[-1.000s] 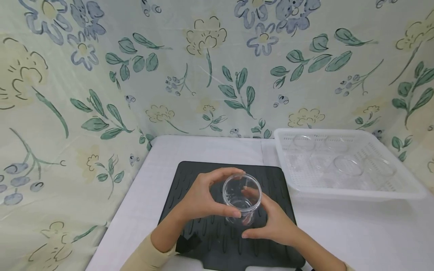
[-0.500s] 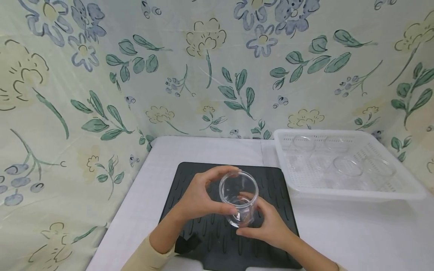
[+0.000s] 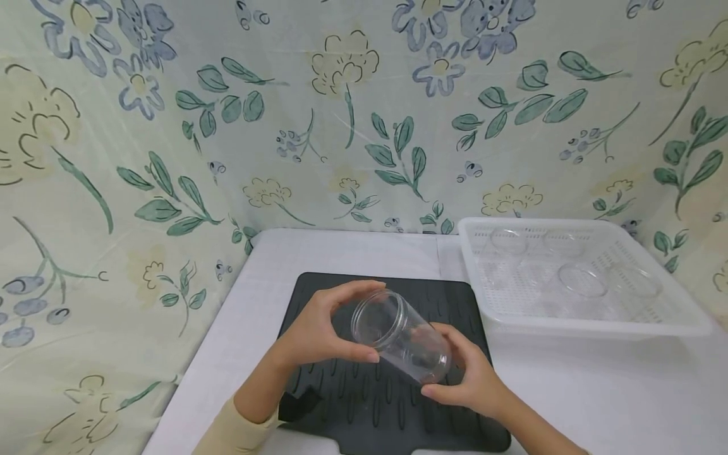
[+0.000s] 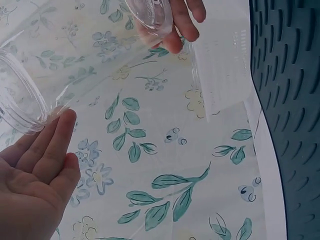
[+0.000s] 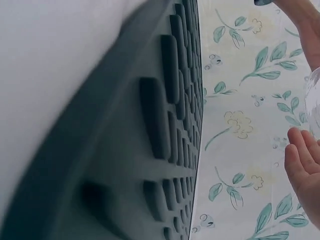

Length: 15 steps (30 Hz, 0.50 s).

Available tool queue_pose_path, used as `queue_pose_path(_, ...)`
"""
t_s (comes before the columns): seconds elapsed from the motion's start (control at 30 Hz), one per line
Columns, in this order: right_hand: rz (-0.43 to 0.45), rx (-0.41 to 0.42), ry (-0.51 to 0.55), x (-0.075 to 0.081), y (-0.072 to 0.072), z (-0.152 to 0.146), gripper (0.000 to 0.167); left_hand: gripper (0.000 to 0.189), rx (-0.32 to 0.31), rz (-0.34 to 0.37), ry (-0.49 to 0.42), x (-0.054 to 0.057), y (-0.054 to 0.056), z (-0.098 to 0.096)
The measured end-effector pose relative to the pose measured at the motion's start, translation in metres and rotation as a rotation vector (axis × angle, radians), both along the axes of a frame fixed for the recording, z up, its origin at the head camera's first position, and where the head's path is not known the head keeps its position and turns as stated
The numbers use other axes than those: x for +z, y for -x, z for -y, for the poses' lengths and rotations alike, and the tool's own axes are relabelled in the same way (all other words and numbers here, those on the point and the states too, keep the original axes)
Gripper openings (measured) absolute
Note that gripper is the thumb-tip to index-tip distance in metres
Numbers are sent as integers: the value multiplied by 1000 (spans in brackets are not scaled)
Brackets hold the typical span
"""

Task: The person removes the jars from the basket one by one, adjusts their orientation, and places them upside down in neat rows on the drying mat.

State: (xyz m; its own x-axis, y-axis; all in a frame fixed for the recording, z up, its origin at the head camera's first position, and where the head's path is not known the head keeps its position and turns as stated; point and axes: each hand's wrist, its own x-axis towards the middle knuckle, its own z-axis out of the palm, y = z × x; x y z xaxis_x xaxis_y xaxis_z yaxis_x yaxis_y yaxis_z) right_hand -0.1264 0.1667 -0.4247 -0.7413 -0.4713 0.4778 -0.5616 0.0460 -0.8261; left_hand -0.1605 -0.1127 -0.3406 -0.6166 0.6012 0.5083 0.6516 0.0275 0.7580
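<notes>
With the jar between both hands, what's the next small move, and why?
Probably turn the jar upright above the black mat: it is tilted, its rim at the left hand and its base at the right hand.

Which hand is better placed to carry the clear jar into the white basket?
Probably the right hand: it holds the jar by the end nearer the basket. The left hand holds the other end, farther away.
</notes>
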Motion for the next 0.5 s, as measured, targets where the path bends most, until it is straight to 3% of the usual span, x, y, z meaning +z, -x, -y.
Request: queue_pose_path(0.5, -41, -39, 13, 22, 1, -26, 81, 82, 70, 66, 101, -15, -3, 7)
